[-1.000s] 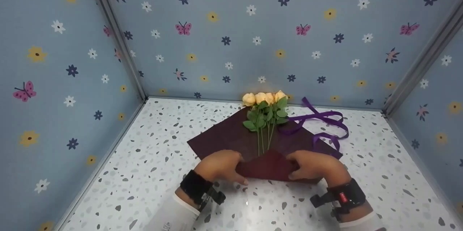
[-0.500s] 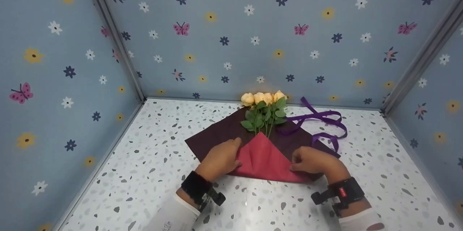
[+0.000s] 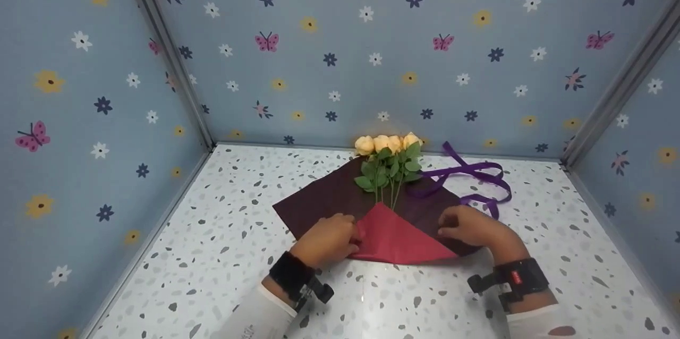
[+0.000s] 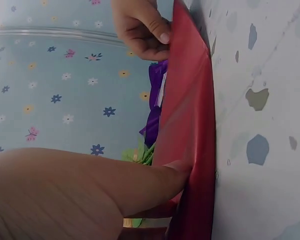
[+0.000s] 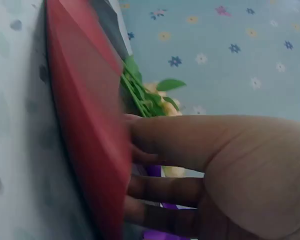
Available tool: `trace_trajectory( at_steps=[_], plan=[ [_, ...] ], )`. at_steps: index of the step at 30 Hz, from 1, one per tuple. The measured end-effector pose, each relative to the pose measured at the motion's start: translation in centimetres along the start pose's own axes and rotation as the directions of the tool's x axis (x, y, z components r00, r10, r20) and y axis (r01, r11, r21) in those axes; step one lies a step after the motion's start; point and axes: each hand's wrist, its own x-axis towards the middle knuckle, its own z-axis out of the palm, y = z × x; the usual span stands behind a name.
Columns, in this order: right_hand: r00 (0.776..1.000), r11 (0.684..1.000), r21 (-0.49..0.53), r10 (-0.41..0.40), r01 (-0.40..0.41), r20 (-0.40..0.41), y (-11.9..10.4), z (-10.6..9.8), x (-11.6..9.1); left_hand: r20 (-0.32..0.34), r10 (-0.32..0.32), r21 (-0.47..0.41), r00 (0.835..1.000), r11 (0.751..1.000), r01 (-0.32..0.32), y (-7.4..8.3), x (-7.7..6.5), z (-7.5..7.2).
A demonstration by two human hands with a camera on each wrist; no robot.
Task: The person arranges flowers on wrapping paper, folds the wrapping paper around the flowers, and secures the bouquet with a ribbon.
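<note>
A sheet of dark wrapping paper (image 3: pixel 324 190) lies on the table, its near corner folded up and over as a red flap (image 3: pixel 393 238). Several pale yellow roses (image 3: pixel 387 144) with green leaves rest on the sheet, and the flap covers their lower stems. My left hand (image 3: pixel 326 240) pinches the flap's left side; in the left wrist view its thumb (image 4: pixel 160 182) presses on the red fold (image 4: pixel 202 150). Over the right part of the sheet, my right hand (image 3: pixel 470 227) hovers with loosely bent fingers, apart from the flap in the head view.
A purple ribbon (image 3: pixel 478 169) lies in loose loops at the back right, partly on the paper. The speckled white table (image 3: pixel 234 185) is enclosed by blue flower-patterned panels (image 3: pixel 350 62) at the back and both sides.
The near corner of the paper has been folded up over the stems, showing its red side. My right hand has let go of the flap and moved right; my left has stayed at the fold.
</note>
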Motion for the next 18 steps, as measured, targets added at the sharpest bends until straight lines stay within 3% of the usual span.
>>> trace_trajectory(
  at_steps=[2,5,15,18],
  plan=[
    [0.996,0.999,0.018,0.028,-0.026,-0.08,0.8,-0.6,0.0,0.009,0.004,-0.023,1.0,1.0,-0.004,0.0,0.0,0.0],
    [0.989,0.998,0.029,0.055,-0.051,-0.136,1.8,-1.2,0.3,0.013,0.013,-0.05,1.0,0.999,-0.012,0.1,-0.1,0.1],
    [0.997,0.992,-0.104,0.069,-0.073,-0.038,2.2,-2.4,4.2,0.019,-0.012,-0.072,1.0,0.997,0.013,0.1,-0.2,-0.3],
    [0.999,0.99,-0.135,0.037,-0.036,0.005,1.8,-2.5,5.5,0.015,-0.007,-0.06,1.0,0.998,0.008,0.1,-0.3,-0.2]
  ],
)
